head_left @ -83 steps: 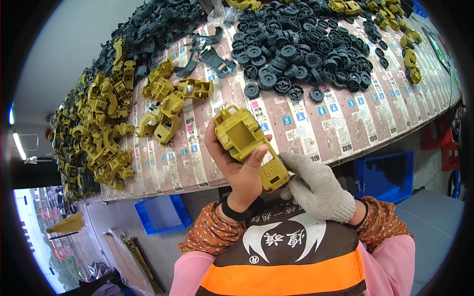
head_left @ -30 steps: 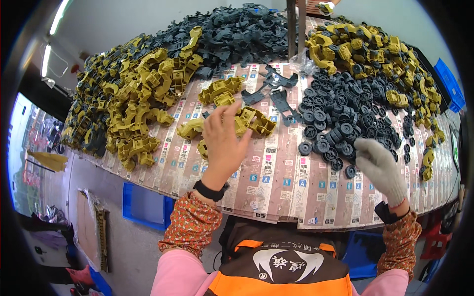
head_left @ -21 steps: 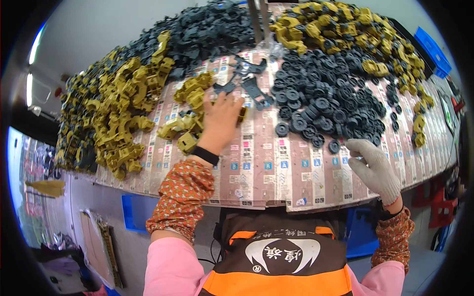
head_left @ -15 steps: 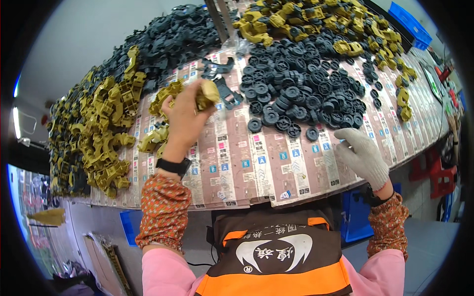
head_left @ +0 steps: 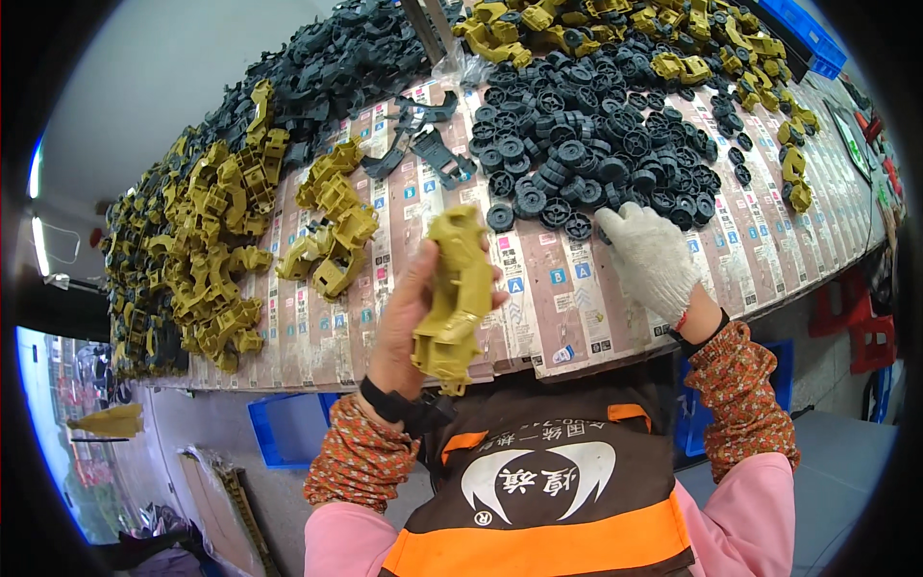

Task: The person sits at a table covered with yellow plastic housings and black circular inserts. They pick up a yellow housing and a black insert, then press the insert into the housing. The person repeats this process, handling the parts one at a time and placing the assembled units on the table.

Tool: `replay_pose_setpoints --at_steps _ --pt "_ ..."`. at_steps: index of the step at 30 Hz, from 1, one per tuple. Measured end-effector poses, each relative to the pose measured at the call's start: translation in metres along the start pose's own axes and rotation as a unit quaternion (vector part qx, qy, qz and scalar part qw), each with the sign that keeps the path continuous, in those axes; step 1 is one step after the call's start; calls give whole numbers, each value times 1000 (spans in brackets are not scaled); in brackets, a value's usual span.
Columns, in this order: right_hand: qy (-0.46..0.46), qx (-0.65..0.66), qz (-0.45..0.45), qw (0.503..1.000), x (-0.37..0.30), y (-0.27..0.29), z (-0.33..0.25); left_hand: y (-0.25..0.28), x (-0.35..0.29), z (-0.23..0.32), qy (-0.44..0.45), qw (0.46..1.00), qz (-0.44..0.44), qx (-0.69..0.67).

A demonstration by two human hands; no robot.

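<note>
My bare left hand [head_left: 399, 322] is closed around a yellow plastic toy vehicle body [head_left: 452, 303], held upright above the near edge of the table. My right hand [head_left: 656, 258], in a white knitted glove, reaches to the near edge of a heap of black toy wheels [head_left: 577, 144]. Its fingers are bent together on a wheel, mostly hidden beneath them. A few more yellow bodies [head_left: 338, 207] lie on the table to the left of the held one. Beyond them are some loose black plastic frame parts [head_left: 442, 159].
A large pile of yellow bodies [head_left: 207, 226] covers the left side, with a pile of black parts [head_left: 327, 77] behind it. More yellow bodies [head_left: 567, 24] lie at the back right, near a metal post [head_left: 423, 29]. A blue crate [head_left: 808, 38] stands at the far right corner.
My left hand has brought a yellow vehicle body from the small group at the left toward me and rightward. My right hand has moved left and forward to the wheels, and its fingers have closed.
</note>
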State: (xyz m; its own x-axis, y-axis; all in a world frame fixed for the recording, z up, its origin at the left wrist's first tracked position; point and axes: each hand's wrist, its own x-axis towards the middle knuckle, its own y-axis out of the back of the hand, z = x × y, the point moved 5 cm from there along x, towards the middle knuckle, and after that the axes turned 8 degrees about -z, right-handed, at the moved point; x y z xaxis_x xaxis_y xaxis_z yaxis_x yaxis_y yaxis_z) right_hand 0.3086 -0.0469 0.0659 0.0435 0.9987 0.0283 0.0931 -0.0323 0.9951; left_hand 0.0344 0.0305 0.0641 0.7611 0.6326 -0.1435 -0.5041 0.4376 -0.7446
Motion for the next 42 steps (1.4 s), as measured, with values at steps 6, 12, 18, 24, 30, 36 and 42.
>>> replay_pose_setpoints --at_steps 6,12,18,24,30,36,42 --pt "-5 80 25 996 -10 -5 4 13 -18 -46 76 996 43 2" --pt "-56 572 -80 814 -37 -1 -38 -2 -27 -69 73 994 77 2" --pt "-100 770 -121 618 -57 -12 -78 -21 -27 -78 30 991 50 118" --pt "-97 755 -112 639 -58 -20 -80 -16 -27 -85 4 972 38 230" --pt "-38 555 33 831 -63 -17 -82 -23 -24 -81 -53 914 11 403" --pt "5 433 8 902 -75 -2 -90 -26 -26 -81 -37 859 -53 507" --pt "5 417 -26 908 -66 3 -89 -22 -26 -84 -27 875 -78 477"
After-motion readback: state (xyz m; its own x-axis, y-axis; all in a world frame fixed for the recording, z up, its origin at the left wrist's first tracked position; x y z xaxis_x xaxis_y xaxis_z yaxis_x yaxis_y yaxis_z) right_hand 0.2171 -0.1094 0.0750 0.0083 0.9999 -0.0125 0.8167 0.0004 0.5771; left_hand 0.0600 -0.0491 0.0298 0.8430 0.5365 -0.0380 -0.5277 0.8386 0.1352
